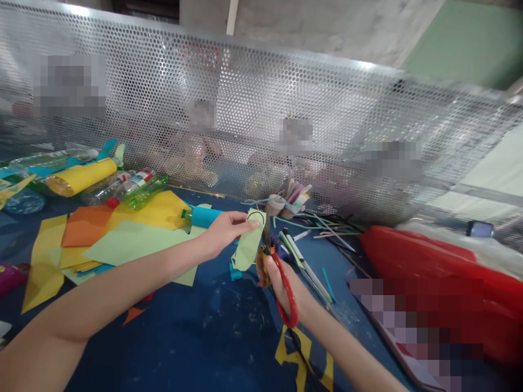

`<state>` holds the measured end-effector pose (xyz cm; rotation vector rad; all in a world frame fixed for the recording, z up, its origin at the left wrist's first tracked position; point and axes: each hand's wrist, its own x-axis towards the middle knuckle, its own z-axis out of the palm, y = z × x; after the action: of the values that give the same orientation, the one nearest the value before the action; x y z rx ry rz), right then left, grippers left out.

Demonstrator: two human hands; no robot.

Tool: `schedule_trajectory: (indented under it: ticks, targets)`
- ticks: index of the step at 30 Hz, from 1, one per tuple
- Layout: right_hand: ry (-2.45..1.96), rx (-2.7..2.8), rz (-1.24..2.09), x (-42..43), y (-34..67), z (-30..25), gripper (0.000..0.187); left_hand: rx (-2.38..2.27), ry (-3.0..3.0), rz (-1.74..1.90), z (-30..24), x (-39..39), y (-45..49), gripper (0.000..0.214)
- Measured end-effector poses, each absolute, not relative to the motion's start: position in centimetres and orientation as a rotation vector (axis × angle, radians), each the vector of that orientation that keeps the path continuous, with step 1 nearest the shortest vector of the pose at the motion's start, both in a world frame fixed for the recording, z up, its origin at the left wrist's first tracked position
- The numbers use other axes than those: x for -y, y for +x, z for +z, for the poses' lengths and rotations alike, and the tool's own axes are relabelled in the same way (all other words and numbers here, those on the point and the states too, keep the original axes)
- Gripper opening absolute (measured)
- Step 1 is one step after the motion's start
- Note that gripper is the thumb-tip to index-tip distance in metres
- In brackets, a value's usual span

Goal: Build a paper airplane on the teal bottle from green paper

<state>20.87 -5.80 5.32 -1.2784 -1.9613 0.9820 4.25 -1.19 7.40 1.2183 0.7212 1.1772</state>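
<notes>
Scissors (266, 250) at the edge of a pale green strip (247, 247)

Nearest, yellow paper scraps (304, 347) lie on the blue desk (183, 332), below the right hand (284, 277). Its fingers are wrapped around the red handles of the scissors, blades pointing away; whether they bite into the strip is hard to tell. The strip, marked with a dark curved line near its top, is held up over the desk, pinched at its upper left side between the fingers of the left hand (224, 231). Pens (300, 253) lie to the right; coloured sheets (134, 242) spread out left. Beyond them are plastic bottles (147, 191), then a perforated metal screen (163, 81).
</notes>
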Motion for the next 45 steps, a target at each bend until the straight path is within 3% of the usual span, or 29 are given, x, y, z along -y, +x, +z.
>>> schedule_trajectory:
  ticks: [45]
  targets:
    - [-1.341,1.795,0.996,5.4,21.3,4.5,0.053,-0.787,1.249,1.147,7.4,1.8,4.5,0.024]
